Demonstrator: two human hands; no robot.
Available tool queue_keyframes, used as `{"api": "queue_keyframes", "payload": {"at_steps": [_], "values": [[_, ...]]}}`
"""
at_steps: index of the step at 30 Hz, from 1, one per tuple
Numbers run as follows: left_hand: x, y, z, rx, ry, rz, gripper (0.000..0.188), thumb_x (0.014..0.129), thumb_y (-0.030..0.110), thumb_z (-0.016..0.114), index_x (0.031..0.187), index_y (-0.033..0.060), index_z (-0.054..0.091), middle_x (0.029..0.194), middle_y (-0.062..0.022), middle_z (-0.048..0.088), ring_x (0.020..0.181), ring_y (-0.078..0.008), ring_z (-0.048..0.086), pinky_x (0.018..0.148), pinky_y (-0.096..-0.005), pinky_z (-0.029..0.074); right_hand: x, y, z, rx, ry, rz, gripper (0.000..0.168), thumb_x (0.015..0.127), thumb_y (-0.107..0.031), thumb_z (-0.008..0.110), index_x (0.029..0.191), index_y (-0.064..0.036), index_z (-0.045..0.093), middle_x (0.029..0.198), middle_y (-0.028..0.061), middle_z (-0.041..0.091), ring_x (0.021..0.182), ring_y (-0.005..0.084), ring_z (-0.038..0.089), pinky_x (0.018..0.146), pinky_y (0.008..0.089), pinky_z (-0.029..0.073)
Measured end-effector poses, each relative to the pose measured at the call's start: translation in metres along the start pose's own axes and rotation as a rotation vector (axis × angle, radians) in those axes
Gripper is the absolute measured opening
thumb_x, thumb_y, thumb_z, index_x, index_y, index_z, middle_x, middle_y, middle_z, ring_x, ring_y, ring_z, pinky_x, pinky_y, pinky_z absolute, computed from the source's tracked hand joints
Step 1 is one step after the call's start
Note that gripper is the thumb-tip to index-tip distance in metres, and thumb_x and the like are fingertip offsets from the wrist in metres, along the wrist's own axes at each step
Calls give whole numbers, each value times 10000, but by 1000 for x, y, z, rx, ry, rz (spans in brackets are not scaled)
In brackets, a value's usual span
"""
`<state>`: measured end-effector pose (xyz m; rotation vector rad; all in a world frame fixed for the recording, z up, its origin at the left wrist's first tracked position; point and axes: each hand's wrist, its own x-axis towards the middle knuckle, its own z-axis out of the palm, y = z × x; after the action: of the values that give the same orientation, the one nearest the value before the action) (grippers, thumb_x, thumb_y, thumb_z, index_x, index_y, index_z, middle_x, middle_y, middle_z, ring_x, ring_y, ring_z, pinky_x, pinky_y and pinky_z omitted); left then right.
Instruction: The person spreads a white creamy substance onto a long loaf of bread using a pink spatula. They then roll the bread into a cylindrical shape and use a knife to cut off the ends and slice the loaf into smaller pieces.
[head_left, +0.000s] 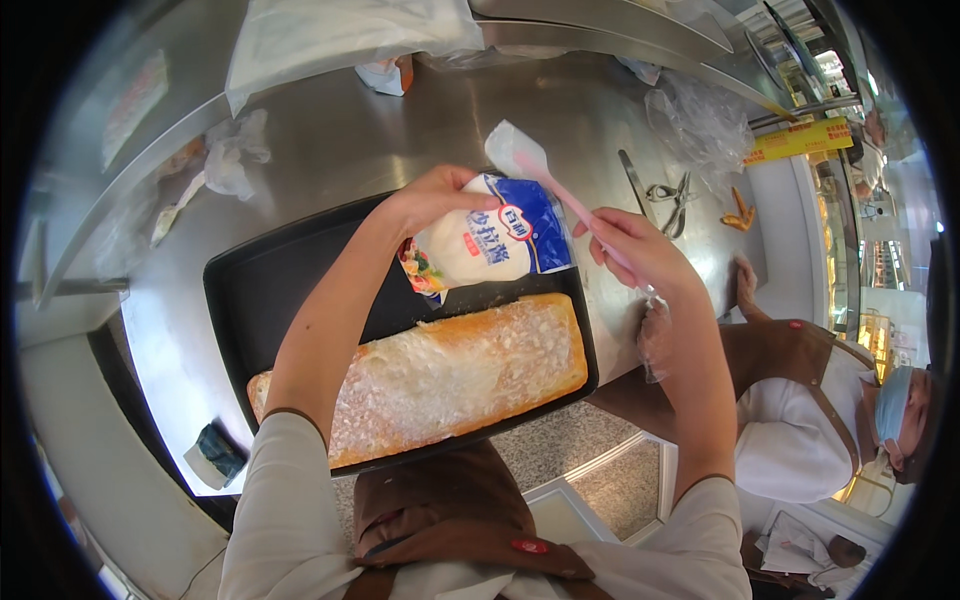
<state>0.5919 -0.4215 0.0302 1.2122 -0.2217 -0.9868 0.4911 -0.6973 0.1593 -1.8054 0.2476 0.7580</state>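
My left hand (442, 199) grips a blue and white plastic pouch of salad dressing (480, 244) by its edge, above a black baking tray (292, 262). In my right hand (630, 244) is a pink-handled spatula (517, 150); its pale blade, smeared white, is just beyond the pouch's blue end. Whether the blade touches the pouch, I cannot tell. A long rectangular baked slab, bread or cake (457, 367), lies in the near part of the tray with a white coating on its top. My left forearm hides part of the slab.
Right of the tray, a metal blade or spatula (634, 176), scissors (675, 202) and crumpled clear plastic (697, 127) lie on the steel worktop (337, 127). A masked co-worker (795, 420) stands at the right, a plastic-gloved hand near my right forearm. A dark packet (219, 454) lies at the near left.
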Motion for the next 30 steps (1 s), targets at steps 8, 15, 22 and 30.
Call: {"api": "queue_keyframes", "payload": {"at_steps": [8,15,22,30], "values": [[2,-5,5,-117,29,-23,298,832,165,821,1052,-19,740,964,-124,761,823,-160,734,761,-301,598,-9,-6,-15,-36,-110,62,272,1076,-255,447,1099,-52,627,571,-46,463,372,25,315,370,194,227],[4,-13,6,-240,12,-20,317,839,172,820,1058,-35,721,975,-137,757,826,-162,737,779,-298,601,-7,-16,-20,-24,-159,106,297,1074,-277,464,1089,-39,640,613,-21,520,379,34,354,387,206,266],[7,-15,1,-265,-1,-63,329,875,197,785,1110,-13,688,1022,-132,751,879,-187,741,814,-332,607,-3,0,-26,134,-250,85,311,1073,-287,472,1125,-21,626,611,-23,498,380,33,347,366,195,256],[13,-17,-2,-331,-8,-120,439,803,185,858,1119,-29,640,1030,-144,735,910,-214,736,831,-359,605,7,24,-31,324,-352,67,327,1070,-285,482,1148,7,606,617,-12,497,374,28,349,352,188,267]]}}
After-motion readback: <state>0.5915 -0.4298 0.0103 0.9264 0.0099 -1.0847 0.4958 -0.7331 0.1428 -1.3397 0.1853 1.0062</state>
